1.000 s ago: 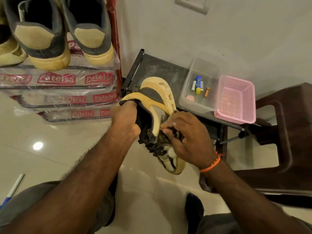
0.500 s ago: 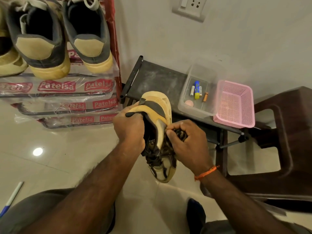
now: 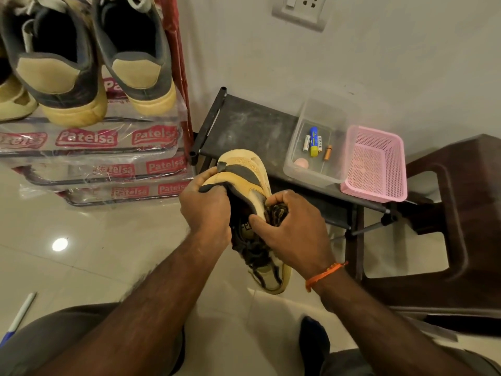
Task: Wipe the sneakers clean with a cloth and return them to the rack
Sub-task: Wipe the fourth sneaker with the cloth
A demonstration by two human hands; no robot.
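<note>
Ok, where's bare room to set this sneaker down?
Bare patch of the black shelf between its left rail and the clear tub. Bare floor below the rack. The rack's top tier is crowded with shoes; the pink basket fills the shelf's right end.

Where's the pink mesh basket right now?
Head view, right of centre: the pink plastic mesh basket sits on the dark low shelf, beside the clear plastic tub.

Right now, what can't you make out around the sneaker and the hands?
Head view only:
- Cloth: mostly bunched inside the right hand.
- Sneaker: middle covered by both hands; the left hand hides the collar.
- Batteries in the clear tub: labels too small.
- Rack: cut off at the left edge.
</note>
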